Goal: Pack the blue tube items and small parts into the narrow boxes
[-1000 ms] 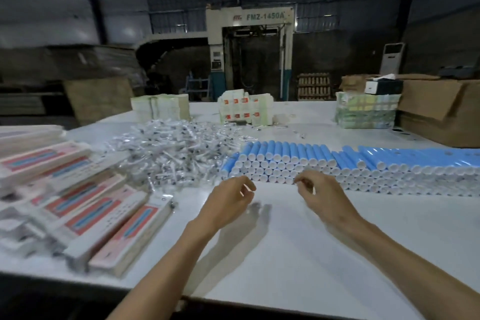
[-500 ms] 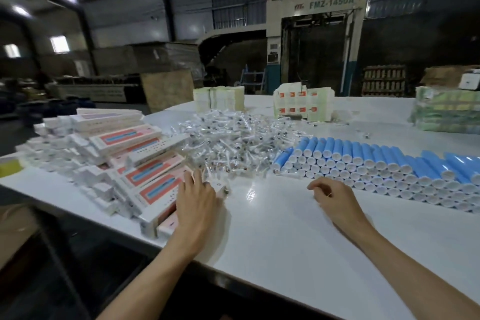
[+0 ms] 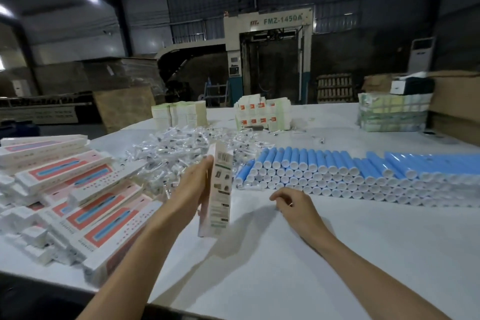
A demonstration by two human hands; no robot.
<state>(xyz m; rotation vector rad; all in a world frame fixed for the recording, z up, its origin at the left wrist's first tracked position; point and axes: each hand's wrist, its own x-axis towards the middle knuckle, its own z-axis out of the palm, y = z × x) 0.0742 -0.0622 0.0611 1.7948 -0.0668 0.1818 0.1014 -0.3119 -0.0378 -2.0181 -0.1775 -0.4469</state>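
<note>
My left hand [image 3: 191,191] grips one narrow box [image 3: 219,189] and holds it upright above the white table [image 3: 337,254], its printed back facing me. A heap of the same narrow boxes [image 3: 78,195], white with pink and blue fronts, lies at the left. Behind the held box spreads a pile of small clear-wrapped parts [image 3: 181,153]. Blue tubes [image 3: 337,169] with white caps lie stacked in rows at the right. My right hand [image 3: 294,205] rests on the table just in front of the tubes, fingers curled loosely with nothing visible in them.
Stacks of flat cartons [image 3: 179,114], red-marked small boxes [image 3: 262,114] and a wrapped bundle [image 3: 392,114] stand along the table's far side. Brown cardboard [image 3: 457,104] rises at the far right. A large machine [image 3: 270,60] stands behind the table.
My left hand went to the box heap at the left, took one narrow box and lifted it upright to the middle. My right hand stayed near the tubes.
</note>
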